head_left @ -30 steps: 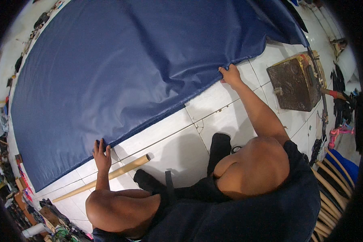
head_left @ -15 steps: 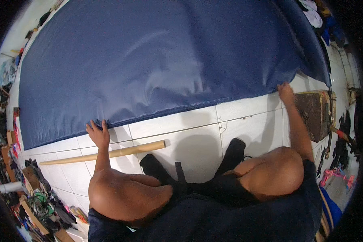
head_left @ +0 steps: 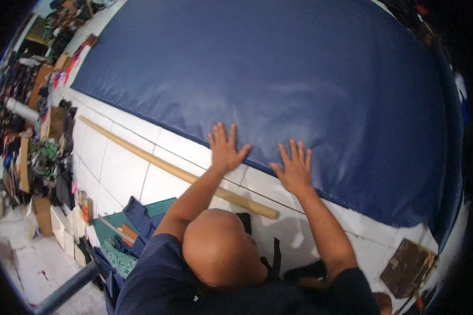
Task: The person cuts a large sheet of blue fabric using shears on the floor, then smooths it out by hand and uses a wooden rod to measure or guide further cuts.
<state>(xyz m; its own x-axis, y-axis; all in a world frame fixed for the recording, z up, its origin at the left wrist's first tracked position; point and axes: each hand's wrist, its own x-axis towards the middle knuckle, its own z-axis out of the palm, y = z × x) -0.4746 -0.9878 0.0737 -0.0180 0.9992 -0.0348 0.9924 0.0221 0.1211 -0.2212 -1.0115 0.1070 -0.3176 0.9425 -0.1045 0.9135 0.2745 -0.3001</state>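
A large sheet of dark blue fabric (head_left: 278, 68) is spread over the white tiled floor, with soft wrinkles close to its near edge. My left hand (head_left: 227, 151) rests at that edge, its spread fingers on the cloth and its thumb angled toward the other hand. A short way to the right, my right hand (head_left: 296, 172) lies flat on the same border with fingers apart. Neither hand holds anything. On the tiles in front of the sheet lies a long tan cardboard tube (head_left: 178, 170), passing behind my left forearm.
Boxes, cables and other clutter (head_left: 44, 157) line the left side. Folded blue cloth (head_left: 136, 220) lies on a green board (head_left: 110, 231) at lower left, near a dark roll (head_left: 68, 289). A worn brown block (head_left: 407, 268) stands at lower right.
The view has turned toward the right. My hands have come from far apart to close together, and the right one has let go of the fabric's edge. The cloth's right corner now lies lower.
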